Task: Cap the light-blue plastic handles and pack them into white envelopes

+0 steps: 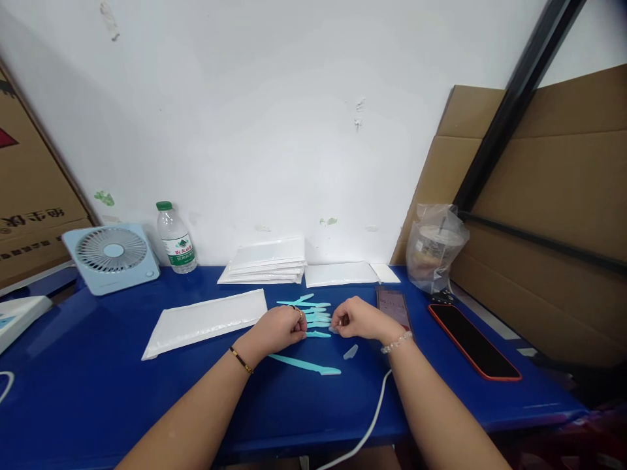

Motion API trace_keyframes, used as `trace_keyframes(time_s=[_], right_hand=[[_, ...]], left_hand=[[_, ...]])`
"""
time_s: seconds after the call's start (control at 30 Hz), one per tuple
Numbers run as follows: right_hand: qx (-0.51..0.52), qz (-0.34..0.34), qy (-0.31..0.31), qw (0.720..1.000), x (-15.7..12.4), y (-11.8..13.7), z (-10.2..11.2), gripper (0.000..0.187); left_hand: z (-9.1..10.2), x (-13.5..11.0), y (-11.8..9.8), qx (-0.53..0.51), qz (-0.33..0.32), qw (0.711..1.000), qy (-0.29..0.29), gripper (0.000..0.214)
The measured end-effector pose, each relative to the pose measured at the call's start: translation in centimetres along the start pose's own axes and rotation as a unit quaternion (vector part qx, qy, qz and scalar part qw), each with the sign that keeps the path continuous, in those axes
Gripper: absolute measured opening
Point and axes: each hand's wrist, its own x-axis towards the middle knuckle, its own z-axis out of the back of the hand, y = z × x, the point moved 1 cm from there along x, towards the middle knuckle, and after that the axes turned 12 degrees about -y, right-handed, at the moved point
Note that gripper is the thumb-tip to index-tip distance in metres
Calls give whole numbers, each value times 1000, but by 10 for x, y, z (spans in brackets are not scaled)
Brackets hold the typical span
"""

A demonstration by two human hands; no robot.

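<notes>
Several thin light-blue plastic tools (pixel 313 313) lie in a small heap at the middle of the blue table (pixel 98 385). My left hand (pixel 281 326) is curled closed at the heap's left side, its fingers on one light-blue piece (pixel 317 334). My right hand (pixel 355 318) is closed in a pinch just right of the heap, holding something small I cannot make out. A longer light-blue tool (pixel 306 364) lies alone in front of my left hand. A small clear cap (pixel 350 352) lies below my right hand.
A white padded mailer (pixel 206 321) lies left of my hands; a stack of mailers (pixel 267 261) and more flat ones (pixel 343 273) sit by the wall. Also here: a small fan (pixel 112 256), a water bottle (pixel 175 238), a bagged drink cup (pixel 434 247), two phones (pixel 393 305) (pixel 473 341), a white cable (pixel 365 431).
</notes>
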Motion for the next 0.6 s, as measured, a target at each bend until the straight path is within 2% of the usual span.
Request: trace_keyframes(time_s=[0.2, 0.37, 0.5, 0.53, 0.6], right_hand=[[21, 19, 12, 1000, 0, 1, -3, 17], [8, 43, -19, 999, 9, 7, -18, 17], [-10, 43, -68, 997, 9, 7, -11, 14], [-7, 41, -61, 997, 7, 6, -6, 14], [6, 36, -4, 999, 1, 2, 5, 21]], left_hand=[[0, 0, -1, 8, -2, 1000, -1, 7], [-7, 3, 1, 18, -2, 1000, -12, 7], [-1, 3, 1, 13, 24, 997, -78, 20], [2, 2, -1, -6, 20, 996, -81, 26], [8, -2, -5, -67, -12, 997, -23, 38]])
